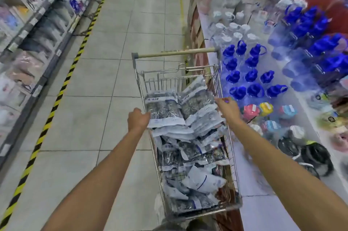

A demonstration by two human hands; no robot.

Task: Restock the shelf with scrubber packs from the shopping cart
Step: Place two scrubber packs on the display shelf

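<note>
Store aisle, pale tiled floor (105,72), yellow-black hazard stripe (62,87) running diagonally down the left of frame beside blurred shelving (24,29) stocked with boxed goods. Wire shopping cart (233,164) sits centre to lower centre, its wooden-coloured handle bar (175,53) at the far end, mid-frame. Cart is piled with scrubber packs (192,157), clear-and-white bags showing grey metallic scrubbers inside, lying jumbled at all angles from the near end up to the far end.

Both bare arms reach in from the bottom of frame. Left hand (137,120) is closed on the left edge of the top-left pack (162,111), which sits on the heap with its bottom edge tilted up; thumb and fingers mostly hidden behind the pack, so only the pinch at the edge is clear. Right hand (228,107) is at the cart's right rim, fingers reaching to the right edge of the top-right pack (197,102); touching it, but whether it's actually gripped, cannot tell.

Display table (254,198) fills the right of frame, just beside the cart: blue-lidded bottles (252,75) in rows at mid-right, white mugs (231,27) further up, colourful small containers (265,110) near the right hand. Heavy motion blur on that side.
</note>
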